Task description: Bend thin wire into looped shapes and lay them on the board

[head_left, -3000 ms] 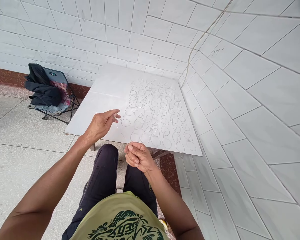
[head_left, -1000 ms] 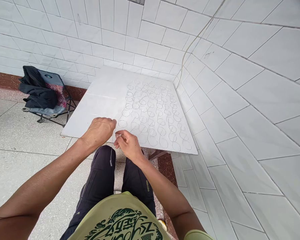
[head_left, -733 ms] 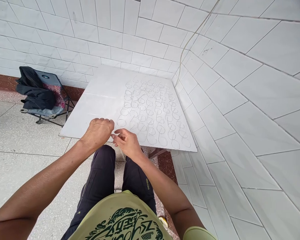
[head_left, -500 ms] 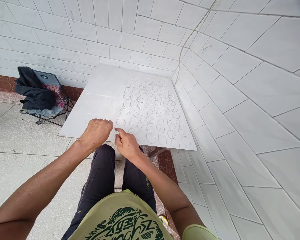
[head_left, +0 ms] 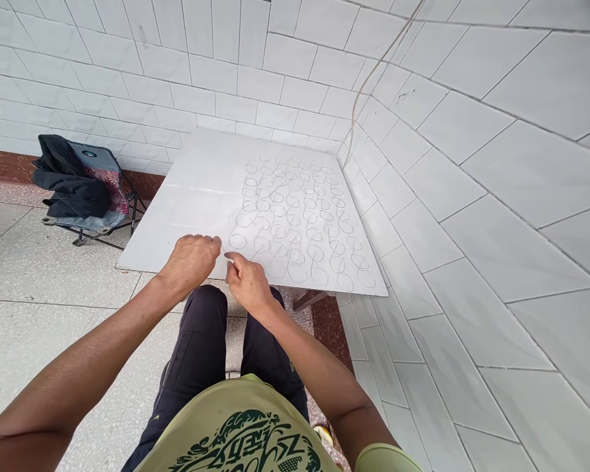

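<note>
hands drawn together at the board's near edge

compared with three seconds back, both hands have closed in. then they were spread apart above the lap. now the left hand (head_left: pixel 193 257) and right hand (head_left: pixel 248 282) nearly meet fingertip to fingertip over the near edge of the flat white rectangular board (head_left: pixel 177 203). across the last half second little has shifted.

head view: the left fingers curl shut, thumb against forefinger. the right thumb and forefinger pinch too, with the other fingers folded. whatever sits between them is too fine to make out, so i cannot tell what they grip. such a tight two-handed pinch would suit something thin, like the rows of thin grey wire-like loops (head_left: pixel 299 210) lying flat on the board's right half. the nearest loop lies just beyond the fingertips, apart from them.

the loops run close to the board's right edge, which butts against the white tiled wall (head_left: pixel 472 164), so that side is shut in. a thin pale cable (head_left: pixel 368 85) hangs down the corner. room to move lies leftward, over the pale speckled floor (head_left: pixel 39 282). the folding chair draped with dark clothes (head_left: pixel 81 183) stands well apart. knees in black trousers (head_left: pixel 201 354) sit just under the near edge.
</note>
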Motion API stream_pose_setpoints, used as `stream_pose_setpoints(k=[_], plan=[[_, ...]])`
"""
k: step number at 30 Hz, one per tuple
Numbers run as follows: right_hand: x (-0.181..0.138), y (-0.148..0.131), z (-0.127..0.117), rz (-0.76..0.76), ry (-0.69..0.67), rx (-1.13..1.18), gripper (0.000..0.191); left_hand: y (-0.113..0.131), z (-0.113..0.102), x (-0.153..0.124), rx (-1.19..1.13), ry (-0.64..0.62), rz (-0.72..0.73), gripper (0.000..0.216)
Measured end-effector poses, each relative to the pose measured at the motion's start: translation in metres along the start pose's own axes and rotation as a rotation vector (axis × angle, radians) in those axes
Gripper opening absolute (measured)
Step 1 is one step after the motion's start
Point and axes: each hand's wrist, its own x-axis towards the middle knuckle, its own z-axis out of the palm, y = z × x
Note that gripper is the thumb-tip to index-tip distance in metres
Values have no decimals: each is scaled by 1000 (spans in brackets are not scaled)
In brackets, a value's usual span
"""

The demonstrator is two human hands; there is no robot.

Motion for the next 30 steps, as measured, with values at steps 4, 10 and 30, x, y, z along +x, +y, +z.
stream_pose_setpoints(k=[4, 10, 30], plan=[[-9, -1, -13, 51, -89, -3, 37, -10, 4, 3, 14, -18, -13, 29], [-28, -5, -23, 81, -189, -116, 36, -22, 7, 7, 2, -52, -70, 29], [-8, 1, -21, 34, -293, -398, 26, -59, 11, 33, -409, -38, -45, 31]])
